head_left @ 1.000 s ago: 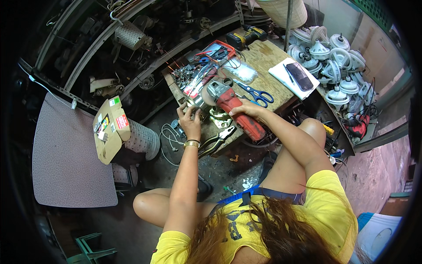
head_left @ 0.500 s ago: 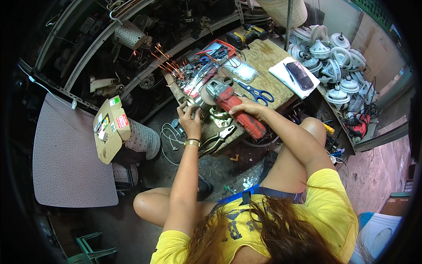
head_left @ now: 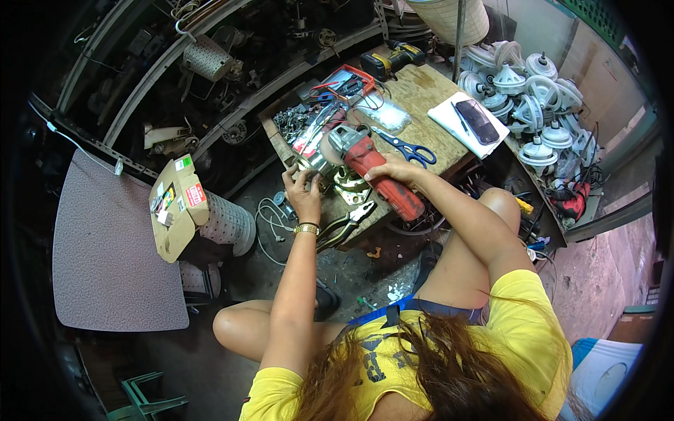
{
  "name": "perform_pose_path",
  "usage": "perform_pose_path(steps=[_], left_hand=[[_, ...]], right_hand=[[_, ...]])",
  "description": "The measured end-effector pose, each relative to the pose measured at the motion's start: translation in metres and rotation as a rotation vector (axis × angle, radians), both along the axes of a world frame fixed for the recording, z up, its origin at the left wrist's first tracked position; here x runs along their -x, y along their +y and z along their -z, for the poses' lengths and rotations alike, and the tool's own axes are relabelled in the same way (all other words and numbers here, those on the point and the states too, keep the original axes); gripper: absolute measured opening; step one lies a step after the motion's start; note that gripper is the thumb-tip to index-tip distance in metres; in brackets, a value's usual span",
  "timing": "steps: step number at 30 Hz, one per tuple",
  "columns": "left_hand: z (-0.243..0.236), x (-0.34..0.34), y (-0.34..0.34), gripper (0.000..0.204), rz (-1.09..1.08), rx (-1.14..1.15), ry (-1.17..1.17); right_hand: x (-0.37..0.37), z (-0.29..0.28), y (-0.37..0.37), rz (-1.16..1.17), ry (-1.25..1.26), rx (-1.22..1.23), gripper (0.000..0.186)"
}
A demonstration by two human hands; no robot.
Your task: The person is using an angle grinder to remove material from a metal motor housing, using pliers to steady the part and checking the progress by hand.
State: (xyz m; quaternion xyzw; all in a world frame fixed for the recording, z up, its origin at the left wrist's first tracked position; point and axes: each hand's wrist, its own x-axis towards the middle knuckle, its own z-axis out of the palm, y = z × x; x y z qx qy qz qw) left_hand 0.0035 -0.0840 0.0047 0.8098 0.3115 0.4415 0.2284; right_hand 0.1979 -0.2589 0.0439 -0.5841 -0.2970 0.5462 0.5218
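My right hand (head_left: 394, 172) is wrapped round the red body of an angle grinder (head_left: 364, 156), which lies slanted over the wooden bench. The grinder's disc (head_left: 328, 145) is at the edge of a shiny round metal part (head_left: 313, 161); whether they touch I cannot make out. My left hand (head_left: 304, 192) has its fingers closed on the near side of that part. Just right of it lie brass-coloured metal pieces (head_left: 351, 185), partly under the grinder. Pliers with black handles (head_left: 349, 225) rest at the bench's near edge. Blue-handled scissors (head_left: 411, 149) lie beyond the grinder.
On the bench (head_left: 430, 91) are a heap of small metal parts (head_left: 293, 121), a red-rimmed tray (head_left: 358, 82), a cordless drill (head_left: 392, 59) and a phone (head_left: 477, 122) on white paper. White plastic gear housings (head_left: 537, 105) pile up at right. An opened cardboard box (head_left: 175, 210) stands left.
Orange sparks were flying from the disc toward the far left over the small parts; now none show. Both hands and the grinder have stayed nearly in place.
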Motion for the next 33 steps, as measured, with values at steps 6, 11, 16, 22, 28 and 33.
perform_pose_path(steps=[6, 11, 16, 22, 28, 33], left_hand=[[-0.001, 0.000, 0.000, 0.016, 0.009, -0.001, 0.005], [-0.001, 0.001, 0.002, 0.018, -0.004, -0.012, 0.028], [-0.002, 0.002, -0.002, 0.019, -0.084, -0.012, 0.056], [-0.006, -0.001, -0.007, 0.018, -0.119, -0.051, 0.126], [-0.007, -0.001, -0.003, 0.017, -0.108, -0.095, 0.122], [-0.007, -0.004, -0.004, 0.015, -0.113, -0.109, 0.124]], right_hand=[[0.003, 0.003, 0.002, 0.000, -0.050, -0.012, 0.060], [-0.002, 0.010, 0.003, 0.053, -0.059, -0.063, 0.061], [-0.002, 0.004, -0.001, 0.068, -0.056, -0.058, 0.063], [-0.003, 0.011, -0.003, 0.091, -0.047, -0.063, 0.063], [0.006, 0.015, -0.003, 0.086, -0.001, -0.097, 0.060], [0.006, 0.019, -0.003, 0.068, 0.013, -0.067, 0.058]])
